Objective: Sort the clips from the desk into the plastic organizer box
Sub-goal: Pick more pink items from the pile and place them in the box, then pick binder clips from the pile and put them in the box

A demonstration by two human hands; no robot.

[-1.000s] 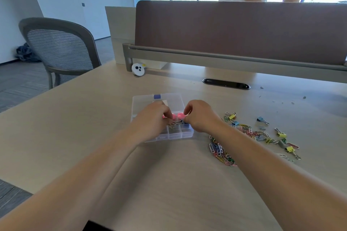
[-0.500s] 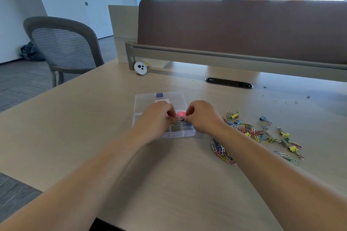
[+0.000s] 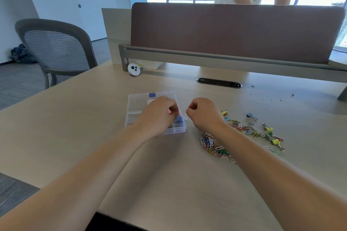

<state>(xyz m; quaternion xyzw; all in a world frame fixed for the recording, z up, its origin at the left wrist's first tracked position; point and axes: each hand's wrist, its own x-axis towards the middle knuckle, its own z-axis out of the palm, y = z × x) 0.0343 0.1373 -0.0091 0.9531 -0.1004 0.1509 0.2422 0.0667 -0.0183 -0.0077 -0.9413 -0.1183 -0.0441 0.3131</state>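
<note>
1 box (image 3: 135,103), desk (image 3: 93,137) middle: blue clips (image 3: 179,118) sitting in its right cells. I am curling my left hand (image 3: 159,115) over it and my right hand (image 3: 203,113) beside its right edge; whether either is grasping anything, I cannot tell. Loose clips (image 3: 214,144) lying toward the desk's right edge: most are still waiting, I judge.

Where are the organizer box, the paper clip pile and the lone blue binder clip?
organizer box (image 3: 136,106): head view, bare clear left section.
paper clip pile (image 3: 212,144): head view, middle of the heap.
blue binder clip (image 3: 250,115): head view, its blue body.
</note>
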